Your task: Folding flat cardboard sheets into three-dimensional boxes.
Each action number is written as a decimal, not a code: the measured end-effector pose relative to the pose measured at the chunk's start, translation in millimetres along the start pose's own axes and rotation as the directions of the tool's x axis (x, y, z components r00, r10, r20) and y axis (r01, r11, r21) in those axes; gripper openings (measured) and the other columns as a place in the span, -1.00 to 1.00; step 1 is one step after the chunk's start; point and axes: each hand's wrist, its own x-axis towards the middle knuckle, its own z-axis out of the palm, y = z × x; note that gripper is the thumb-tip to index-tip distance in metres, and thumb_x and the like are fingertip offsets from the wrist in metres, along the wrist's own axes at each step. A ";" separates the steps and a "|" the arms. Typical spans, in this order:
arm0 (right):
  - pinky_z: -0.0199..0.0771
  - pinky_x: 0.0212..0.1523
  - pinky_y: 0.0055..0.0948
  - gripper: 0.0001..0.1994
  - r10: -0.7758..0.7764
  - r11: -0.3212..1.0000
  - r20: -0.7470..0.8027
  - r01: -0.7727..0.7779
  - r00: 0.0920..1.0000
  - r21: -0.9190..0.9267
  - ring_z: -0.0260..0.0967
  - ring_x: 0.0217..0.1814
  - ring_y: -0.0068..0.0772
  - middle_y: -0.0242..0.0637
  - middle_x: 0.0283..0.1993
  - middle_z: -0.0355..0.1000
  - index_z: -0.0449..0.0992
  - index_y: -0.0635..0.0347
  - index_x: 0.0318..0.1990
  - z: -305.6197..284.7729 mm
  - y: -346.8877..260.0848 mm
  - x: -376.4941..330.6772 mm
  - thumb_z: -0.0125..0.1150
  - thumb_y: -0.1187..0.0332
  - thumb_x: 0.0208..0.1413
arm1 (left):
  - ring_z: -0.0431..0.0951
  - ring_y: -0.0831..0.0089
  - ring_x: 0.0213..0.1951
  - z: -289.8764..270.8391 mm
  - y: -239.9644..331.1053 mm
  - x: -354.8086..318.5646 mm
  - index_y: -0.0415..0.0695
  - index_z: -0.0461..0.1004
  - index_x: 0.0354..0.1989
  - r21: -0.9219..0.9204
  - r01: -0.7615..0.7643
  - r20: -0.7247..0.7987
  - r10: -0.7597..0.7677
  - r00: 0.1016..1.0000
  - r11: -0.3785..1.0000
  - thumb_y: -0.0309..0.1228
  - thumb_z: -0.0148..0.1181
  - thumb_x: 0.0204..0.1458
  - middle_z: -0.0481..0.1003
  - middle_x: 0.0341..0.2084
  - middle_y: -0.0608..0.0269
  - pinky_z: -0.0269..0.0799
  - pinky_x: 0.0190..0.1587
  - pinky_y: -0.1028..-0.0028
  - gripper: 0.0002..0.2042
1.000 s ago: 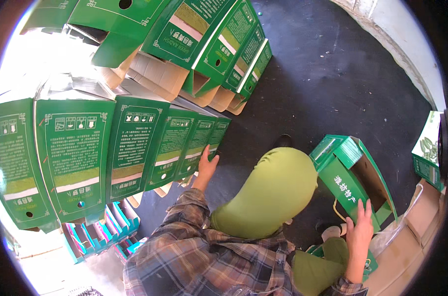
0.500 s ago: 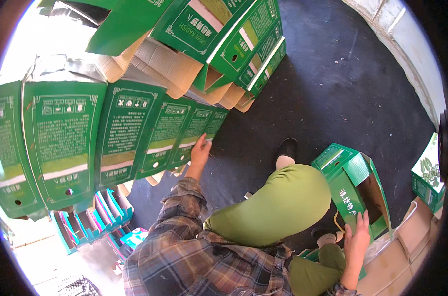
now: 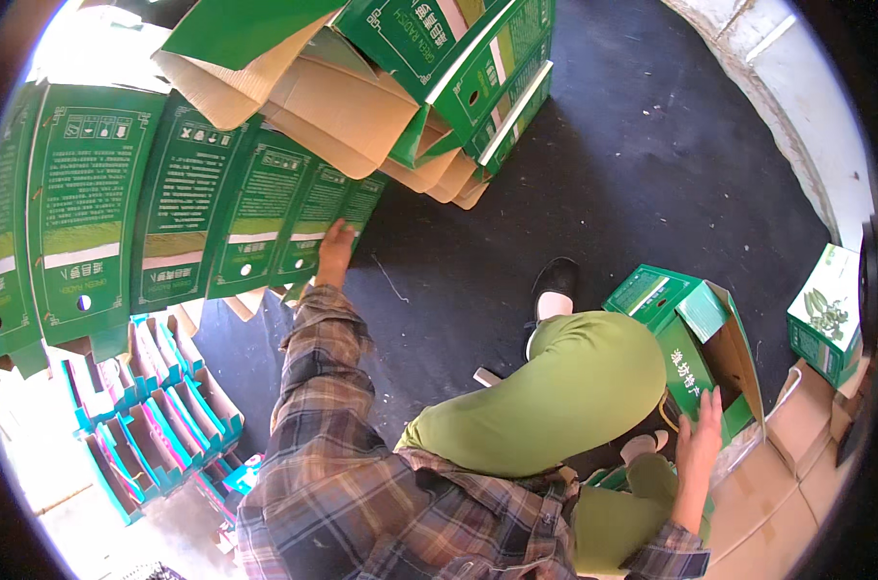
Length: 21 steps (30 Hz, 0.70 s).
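We look down past our plaid sleeves (image 3: 323, 329) and olive trousers (image 3: 545, 396) at a dark floor (image 3: 468, 280), with one black shoe (image 3: 557, 280) planted near the middle. Our left hand (image 3: 335, 253) reaches forward to a row of green cartons (image 3: 91, 232) standing side by side along the left, its fingers at the face of the carton at the row's far end; we cannot tell whether it grips or only touches. Our right hand (image 3: 700, 445) is open, fingers extended and slightly parted, resting against the near part of a green box (image 3: 687, 362) on our right. That box sits tilted just beyond our bent knee, its long opening facing right and showing a brown inside; pale lettering runs along its side, and a yellow cord (image 3: 669, 414) loops beside it. Above the row, at the upper left, is a second group of green cartons (image 3: 492, 82) with brown flaps hanging open. At the lower left lie open teal trays (image 3: 158, 416) with pink edges, partly washed out by glare. At the far right, a white-and-green box (image 3: 825, 309) with a leafy picture stands beside brown cardboard (image 3: 762, 507), near a pale wall (image 3: 777, 87).
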 end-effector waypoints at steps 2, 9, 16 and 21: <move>0.29 0.20 -0.19 -0.38 -0.049 0.997 0.003 0.049 0.999 0.057 0.18 0.29 0.07 -0.06 0.40 0.05 0.26 0.28 0.22 13.2 3.4 9.0 0.26 0.54 -0.08 | 0.44 0.34 -0.02 -29.2 -34.9 25.7 -0.18 0.31 0.20 0.014 -0.014 -0.025 0.014 1.000 1.000 -0.22 0.12 0.15 0.47 -0.04 0.11 0.28 0.10 0.43 -0.52; 0.24 0.26 -0.19 -0.33 -0.026 0.996 0.067 0.020 0.997 0.091 0.13 0.34 0.08 -0.05 0.42 0.01 0.24 0.25 0.24 3.3 31.5 -1.5 0.29 0.54 -0.12 | 0.30 -0.09 0.18 -0.5 9.6 29.7 -0.15 0.24 0.25 0.143 -0.005 0.030 0.000 1.000 0.990 0.02 0.04 0.08 0.36 0.10 -0.22 0.21 0.19 0.20 -0.36; 0.27 0.25 -0.20 -0.33 -0.047 0.990 0.094 0.034 0.994 0.136 0.15 0.34 0.02 -0.15 0.43 0.02 0.28 0.18 0.24 -5.8 26.5 3.5 0.31 0.52 -0.14 | 0.31 -0.06 0.19 -13.5 1.8 30.4 -0.16 0.13 0.31 0.066 -0.031 -0.049 0.034 0.998 0.997 -0.03 0.17 0.01 0.32 0.14 -0.22 0.24 0.19 0.21 -0.26; 0.27 0.25 -0.21 -0.35 -0.021 0.996 0.159 0.007 0.987 0.089 0.15 0.34 0.00 -0.18 0.44 0.00 0.31 0.16 0.22 -18.3 29.5 -0.6 0.32 0.49 -0.14 | 0.35 -0.08 0.16 17.7 46.0 -5.4 -0.18 0.14 0.31 0.302 0.095 -0.051 -0.083 0.995 0.948 -0.05 0.24 -0.07 0.35 0.12 -0.20 0.27 0.18 0.22 -0.22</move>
